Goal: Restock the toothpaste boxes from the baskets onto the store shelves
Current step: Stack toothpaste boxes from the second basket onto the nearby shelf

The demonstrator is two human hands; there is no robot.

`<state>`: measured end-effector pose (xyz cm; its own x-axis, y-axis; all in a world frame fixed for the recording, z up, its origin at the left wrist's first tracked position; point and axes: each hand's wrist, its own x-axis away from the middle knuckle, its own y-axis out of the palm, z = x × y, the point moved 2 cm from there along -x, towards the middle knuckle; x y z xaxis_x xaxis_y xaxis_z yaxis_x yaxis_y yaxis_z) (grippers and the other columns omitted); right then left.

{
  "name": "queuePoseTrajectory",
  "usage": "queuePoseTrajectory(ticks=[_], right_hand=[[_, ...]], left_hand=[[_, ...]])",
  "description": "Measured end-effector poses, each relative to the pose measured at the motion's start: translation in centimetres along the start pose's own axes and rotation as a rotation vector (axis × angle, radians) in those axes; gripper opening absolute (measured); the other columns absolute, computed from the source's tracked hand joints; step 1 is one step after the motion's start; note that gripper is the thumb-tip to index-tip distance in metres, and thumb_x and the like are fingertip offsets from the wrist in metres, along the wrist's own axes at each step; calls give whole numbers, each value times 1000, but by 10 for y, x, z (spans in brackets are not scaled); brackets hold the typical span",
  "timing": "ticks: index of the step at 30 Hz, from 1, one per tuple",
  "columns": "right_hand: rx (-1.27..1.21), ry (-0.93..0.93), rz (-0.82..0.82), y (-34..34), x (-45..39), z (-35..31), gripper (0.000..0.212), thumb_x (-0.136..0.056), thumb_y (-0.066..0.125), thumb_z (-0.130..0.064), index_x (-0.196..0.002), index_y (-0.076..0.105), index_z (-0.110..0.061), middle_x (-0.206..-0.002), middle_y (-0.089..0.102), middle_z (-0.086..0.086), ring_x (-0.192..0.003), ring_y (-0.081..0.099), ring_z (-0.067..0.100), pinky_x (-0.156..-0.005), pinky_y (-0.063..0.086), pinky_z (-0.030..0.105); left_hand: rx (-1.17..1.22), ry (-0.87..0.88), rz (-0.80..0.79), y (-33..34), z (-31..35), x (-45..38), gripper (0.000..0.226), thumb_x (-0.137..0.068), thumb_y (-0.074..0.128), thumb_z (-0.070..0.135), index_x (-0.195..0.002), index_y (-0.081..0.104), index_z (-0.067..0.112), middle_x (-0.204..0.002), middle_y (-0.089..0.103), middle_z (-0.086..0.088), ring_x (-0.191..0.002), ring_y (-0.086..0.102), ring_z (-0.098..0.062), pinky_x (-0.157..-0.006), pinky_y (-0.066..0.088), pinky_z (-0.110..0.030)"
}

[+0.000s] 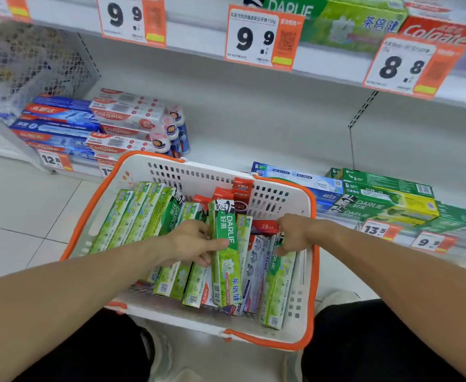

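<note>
Inside basket (306, 274) | left hand (190, 242) fingers grip green box (225, 260)

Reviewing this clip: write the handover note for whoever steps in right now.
Left hand: gripping the green Darlie box in the basket.
Right hand: fingers on boxes at the basket's right side; grip unclear.
Basket sits on the floor before the lower shelf, still holding many boxes.
Done: some Darlie stock already lies on the shelf at right.
Left: shelve the basket's boxes.
</note>
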<state>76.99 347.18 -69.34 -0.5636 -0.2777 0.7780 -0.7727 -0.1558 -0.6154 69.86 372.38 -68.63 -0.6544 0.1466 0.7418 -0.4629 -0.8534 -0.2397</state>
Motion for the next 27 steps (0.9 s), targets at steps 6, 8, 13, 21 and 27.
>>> queuePoseTrajectory(ticks=[6, 8, 13, 21, 27], right_hand=[[27, 2, 266, 5, 11, -4, 56, -82, 74, -55, -117, 59, -14, -110, 52, 9, -101, 49, 25, -88, 46, 35], [-92, -5, 334, 8, 13, -9, 55, -78, 81, -43, -120, 54, -19, -109, 46, 5, -103, 49, 25, -89, 45, 35], [-410, 129, 360, 12, 26, -13, 66, -70, 89, -28, -123, 51, -21, -115, 40, 4, -96, 52, 20, -83, 45, 22], [-784, 32, 303, -27, 55, -2, 46, -61, 91, -3, -97, 69, -20, -123, 63, 11, -98, 66, 24, -81, 61, 38], [-1059, -373, 356, -142, 158, 11, 50, -69, 80, 14, -109, 73, -16, -103, 74, 20, -75, 67, 20, -74, 58, 31]], left_hand=[[-33, 49, -34, 0, 10, 2, 61, -80, 77, 55, -114, 64, 6, -93, 75, -14, -82, 76, -19, -81, 62, -34], [7, 65, -36, 0, 13, 4, 65, -80, 79, 51, -119, 62, 2, -98, 73, -17, -85, 76, -20, -85, 62, -38], [139, 104, -52, 4, 28, 13, 39, -90, 74, 32, -113, 65, 2, -89, 78, -7, -83, 76, -21, -86, 62, -39], [152, 226, 66, -12, 84, 47, 32, -98, 62, 35, -111, 69, 6, -94, 78, -6, -77, 67, -17, -75, 55, -34], [368, 269, 51, -30, 144, 96, 37, -97, 56, 41, -102, 74, 8, -94, 76, -14, -82, 70, -28, -87, 53, -40]])
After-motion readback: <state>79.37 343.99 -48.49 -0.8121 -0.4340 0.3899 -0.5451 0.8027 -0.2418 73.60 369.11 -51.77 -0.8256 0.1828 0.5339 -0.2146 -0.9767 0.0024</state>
